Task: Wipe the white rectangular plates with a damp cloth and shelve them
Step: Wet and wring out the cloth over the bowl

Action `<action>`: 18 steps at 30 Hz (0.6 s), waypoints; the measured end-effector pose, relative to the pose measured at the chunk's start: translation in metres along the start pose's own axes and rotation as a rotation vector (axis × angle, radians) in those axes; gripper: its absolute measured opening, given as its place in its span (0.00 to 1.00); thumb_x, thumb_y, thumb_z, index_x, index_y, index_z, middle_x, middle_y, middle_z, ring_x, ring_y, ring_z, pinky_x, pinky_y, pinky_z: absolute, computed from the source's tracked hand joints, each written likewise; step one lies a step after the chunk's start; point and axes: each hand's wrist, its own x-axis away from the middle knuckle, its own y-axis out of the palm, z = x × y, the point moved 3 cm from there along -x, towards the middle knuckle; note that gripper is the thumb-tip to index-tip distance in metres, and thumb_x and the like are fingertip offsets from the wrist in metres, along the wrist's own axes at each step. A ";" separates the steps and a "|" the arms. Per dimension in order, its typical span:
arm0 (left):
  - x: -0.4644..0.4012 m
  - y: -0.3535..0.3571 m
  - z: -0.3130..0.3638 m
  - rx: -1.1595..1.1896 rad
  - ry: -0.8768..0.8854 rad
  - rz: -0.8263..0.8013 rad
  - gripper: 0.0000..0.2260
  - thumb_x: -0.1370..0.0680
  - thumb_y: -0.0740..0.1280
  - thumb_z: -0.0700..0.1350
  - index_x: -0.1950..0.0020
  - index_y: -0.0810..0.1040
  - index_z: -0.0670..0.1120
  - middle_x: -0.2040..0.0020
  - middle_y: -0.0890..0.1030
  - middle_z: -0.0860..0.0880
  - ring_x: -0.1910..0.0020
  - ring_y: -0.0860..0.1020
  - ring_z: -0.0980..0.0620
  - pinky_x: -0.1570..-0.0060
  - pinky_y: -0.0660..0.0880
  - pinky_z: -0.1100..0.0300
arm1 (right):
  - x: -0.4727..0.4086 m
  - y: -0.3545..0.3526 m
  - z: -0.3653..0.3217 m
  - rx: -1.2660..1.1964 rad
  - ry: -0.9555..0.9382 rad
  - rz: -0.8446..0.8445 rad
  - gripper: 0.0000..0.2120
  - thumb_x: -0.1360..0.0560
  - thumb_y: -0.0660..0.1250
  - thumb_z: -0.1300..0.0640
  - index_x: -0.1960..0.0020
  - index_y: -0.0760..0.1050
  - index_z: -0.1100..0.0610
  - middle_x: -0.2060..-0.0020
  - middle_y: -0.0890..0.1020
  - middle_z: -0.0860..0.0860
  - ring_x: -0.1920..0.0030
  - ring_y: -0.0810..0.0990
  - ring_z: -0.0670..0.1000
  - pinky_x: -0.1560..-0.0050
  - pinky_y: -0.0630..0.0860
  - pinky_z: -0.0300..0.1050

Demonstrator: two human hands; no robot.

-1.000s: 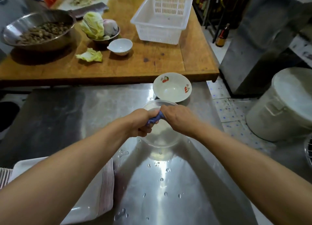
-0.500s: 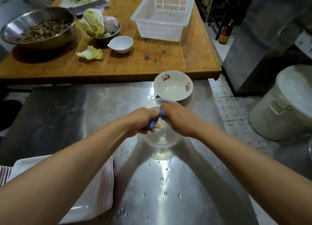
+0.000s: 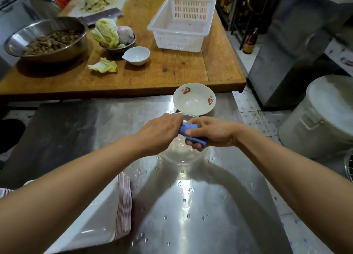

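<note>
Gripping blue cloth (image 3: pixel 191 132), left hand (image 3: pixel 161 132) and right hand (image 3: pixel 212 132) above clear bowl (image 3: pixel 183 154).

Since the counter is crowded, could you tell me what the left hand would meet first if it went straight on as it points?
Most likely the right hand; the left hand grips the same blue cloth.

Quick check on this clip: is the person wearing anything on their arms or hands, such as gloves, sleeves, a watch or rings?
Nothing that shows. The left hand and right hand are bare, without gloves, and both forearms are uncovered up to the frame edge. No watch, bracelet or ring is visible.
</note>
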 end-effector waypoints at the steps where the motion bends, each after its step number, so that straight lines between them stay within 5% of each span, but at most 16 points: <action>1: 0.000 0.000 -0.001 -0.012 -0.006 -0.022 0.06 0.20 0.59 0.41 0.54 0.62 0.48 0.59 0.67 0.51 0.61 0.65 0.50 0.63 0.64 0.55 | -0.001 0.002 -0.002 0.076 -0.006 0.024 0.03 0.20 0.59 0.63 0.49 0.69 0.62 0.65 0.75 0.55 0.69 0.71 0.47 0.65 0.71 0.39; 8: -0.008 -0.001 0.002 0.160 -0.097 -0.291 0.09 0.19 0.59 0.48 0.57 0.65 0.48 0.64 0.68 0.54 0.67 0.66 0.56 0.70 0.61 0.65 | -0.007 0.005 -0.012 1.216 -0.148 0.367 0.06 0.21 0.60 0.53 0.48 0.71 0.56 0.59 0.77 0.51 0.62 0.74 0.49 0.61 0.70 0.42; 13: -0.007 0.008 -0.001 0.890 -0.364 -0.400 0.14 0.18 0.57 0.50 0.59 0.71 0.44 0.72 0.63 0.51 0.75 0.60 0.56 0.78 0.58 0.66 | -0.009 0.001 -0.004 1.518 -0.319 0.510 0.07 0.18 0.55 0.52 0.46 0.66 0.55 0.56 0.79 0.52 0.70 0.68 0.48 0.70 0.66 0.43; 18: -0.002 0.019 0.004 1.496 -0.609 -0.555 0.17 0.18 0.52 0.54 0.61 0.66 0.45 0.78 0.59 0.55 0.81 0.57 0.60 0.83 0.52 0.70 | -0.014 -0.003 0.002 1.552 -0.518 0.575 0.05 0.21 0.61 0.59 0.48 0.69 0.60 0.60 0.80 0.55 0.72 0.68 0.50 0.74 0.65 0.43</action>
